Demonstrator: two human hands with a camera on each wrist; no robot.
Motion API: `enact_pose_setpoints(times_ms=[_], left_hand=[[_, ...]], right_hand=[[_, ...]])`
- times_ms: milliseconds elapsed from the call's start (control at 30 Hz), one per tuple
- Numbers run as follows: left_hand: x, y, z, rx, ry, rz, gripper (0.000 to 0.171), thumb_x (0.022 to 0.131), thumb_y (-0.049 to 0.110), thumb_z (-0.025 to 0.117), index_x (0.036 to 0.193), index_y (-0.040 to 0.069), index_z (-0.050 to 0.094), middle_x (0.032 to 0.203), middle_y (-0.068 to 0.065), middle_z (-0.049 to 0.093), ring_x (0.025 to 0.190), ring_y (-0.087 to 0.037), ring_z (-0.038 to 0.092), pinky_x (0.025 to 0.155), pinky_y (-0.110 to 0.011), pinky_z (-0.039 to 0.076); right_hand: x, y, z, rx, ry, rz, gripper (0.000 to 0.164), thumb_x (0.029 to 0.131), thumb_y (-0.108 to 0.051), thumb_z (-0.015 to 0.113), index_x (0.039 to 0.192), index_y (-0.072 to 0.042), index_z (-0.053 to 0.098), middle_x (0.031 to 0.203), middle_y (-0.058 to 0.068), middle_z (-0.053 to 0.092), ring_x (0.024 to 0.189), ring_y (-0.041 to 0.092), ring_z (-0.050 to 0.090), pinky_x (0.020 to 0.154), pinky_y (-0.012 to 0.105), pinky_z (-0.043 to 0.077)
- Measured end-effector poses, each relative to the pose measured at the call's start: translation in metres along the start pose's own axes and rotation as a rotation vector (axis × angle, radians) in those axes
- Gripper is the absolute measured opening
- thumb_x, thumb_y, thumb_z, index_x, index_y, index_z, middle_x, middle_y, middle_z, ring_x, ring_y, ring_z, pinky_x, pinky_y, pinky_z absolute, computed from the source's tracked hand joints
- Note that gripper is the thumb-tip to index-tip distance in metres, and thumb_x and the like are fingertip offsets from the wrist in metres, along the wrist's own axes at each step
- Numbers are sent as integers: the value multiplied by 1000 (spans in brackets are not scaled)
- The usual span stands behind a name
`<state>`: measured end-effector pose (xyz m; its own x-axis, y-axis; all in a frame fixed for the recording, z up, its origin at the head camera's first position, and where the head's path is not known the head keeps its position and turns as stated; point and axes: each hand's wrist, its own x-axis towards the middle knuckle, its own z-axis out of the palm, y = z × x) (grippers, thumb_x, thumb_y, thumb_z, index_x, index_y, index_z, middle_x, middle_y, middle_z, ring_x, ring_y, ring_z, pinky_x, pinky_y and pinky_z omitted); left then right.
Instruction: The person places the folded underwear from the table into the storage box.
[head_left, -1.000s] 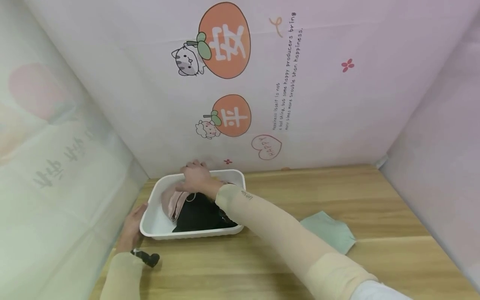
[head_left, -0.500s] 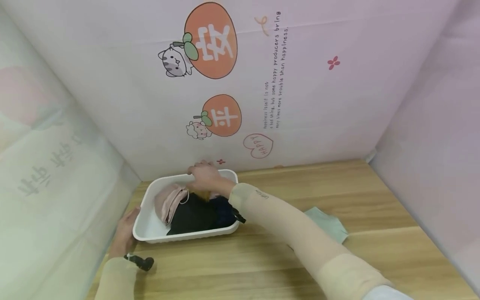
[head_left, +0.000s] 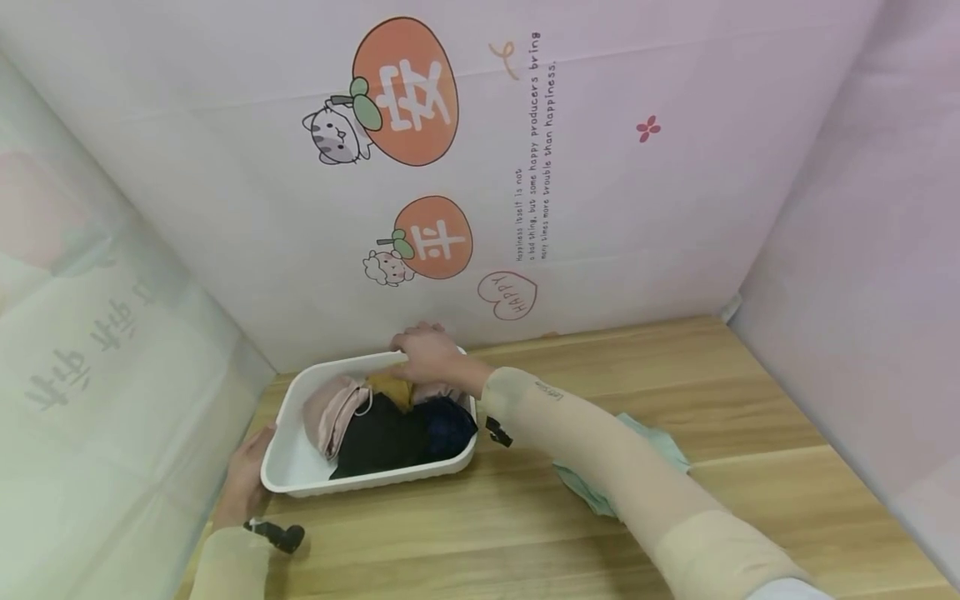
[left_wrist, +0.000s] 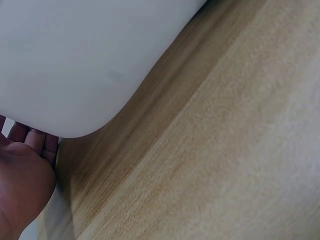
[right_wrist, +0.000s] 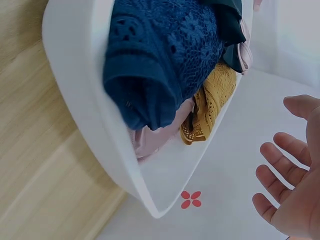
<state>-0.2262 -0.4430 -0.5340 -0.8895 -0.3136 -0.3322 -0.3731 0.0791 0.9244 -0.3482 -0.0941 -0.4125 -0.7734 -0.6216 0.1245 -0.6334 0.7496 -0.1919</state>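
Observation:
A white plastic basin [head_left: 375,478] stands at the back left of the table, with folded garments in it. My left hand [head_left: 246,475] grips its left side, fingers hidden partly behind the wall in the left wrist view. Over the far rim hovers my right hand [head_left: 431,354]; in the right wrist view its fingers are spread and hold nothing. Inside lie a pink garment [head_left: 332,412] with a thin loop, a black one [head_left: 378,437], a navy lace garment [right_wrist: 165,55] and a mustard lace garment [right_wrist: 216,95]. More pink fabric [right_wrist: 160,135] shows beneath the navy one.
A mint-green cloth [head_left: 675,450] lies on the wooden table [head_left: 420,533], partly covered by the right forearm. Printed fabric walls [head_left: 600,208] close off the back and both sides, and the basin stands close to the back one.
My right hand has shifted right along the far rim, away from the pink garment, uncovering the mustard and navy garments. The left hand stays on the basin. The head view has turned slightly right.

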Motion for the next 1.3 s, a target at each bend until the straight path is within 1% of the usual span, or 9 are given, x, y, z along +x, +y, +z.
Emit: enact_pose_setpoints(times_ms=[100,200,267,433,633,767,867,1067,1300], left_hand=[[0,1,1,9,8,-14,87,91,65,58,157,17,29,131,17,61,92,11,59,84,-10,53],[-1,3,2,-7,9,-16,88,92,65,56,159,17,25,158,0,41,91,12,58,84,-9,53],[-2,4,2,-23,-1,-12,88,92,64,56,159,17,23,164,-6,30,92,12,58,85,-10,53],[-3,6,1,-58,-26,-19,86,92,63,57,159,20,24,151,8,47,96,10,60,88,-12,54],[0,6,1,-50,-28,-8,85,93,62,57,159,20,24,148,11,49,96,11,60,88,-12,54],[0,5,2,-62,-17,-3,85,93,61,59,158,18,26,118,22,61,94,9,61,87,-13,55],[-1,4,3,-72,-15,-9,85,93,60,59,158,17,26,107,27,61,94,9,62,86,-13,55],[-3,1,3,-78,-3,3,84,93,58,60,158,17,26,122,24,59,95,11,60,86,-11,54],[-4,1,3,-102,-3,-2,83,94,56,60,158,15,27,94,33,63,92,9,62,84,-12,55]], right_hand=[[-4,3,-3,-9,6,-1,46,93,-52,63,131,-26,63,120,-6,68,113,18,57,108,45,45],[-6,6,-4,-10,18,-7,46,92,-51,64,131,-26,63,121,-5,68,115,18,58,107,45,46],[-8,8,-5,-3,27,-14,45,92,-50,64,130,-26,64,121,-5,69,114,18,58,105,45,47],[-13,13,-9,12,37,-29,45,92,-50,66,130,-25,65,119,-4,69,113,19,58,102,46,49],[-20,19,-15,9,73,-28,44,92,-47,67,128,-24,66,118,-4,70,110,21,60,99,45,49],[-25,23,-16,2,81,-28,42,92,-47,67,127,-24,66,118,-4,70,111,20,60,100,45,50],[-29,27,-15,1,81,-24,42,92,-47,66,127,-24,66,121,-4,70,112,19,60,101,44,50],[-37,33,-18,18,96,-15,43,91,-48,68,125,-23,67,123,-4,69,113,19,59,100,44,50],[-47,44,-19,18,85,-2,47,91,-53,66,127,-22,67,119,-4,69,112,18,58,99,44,49]])
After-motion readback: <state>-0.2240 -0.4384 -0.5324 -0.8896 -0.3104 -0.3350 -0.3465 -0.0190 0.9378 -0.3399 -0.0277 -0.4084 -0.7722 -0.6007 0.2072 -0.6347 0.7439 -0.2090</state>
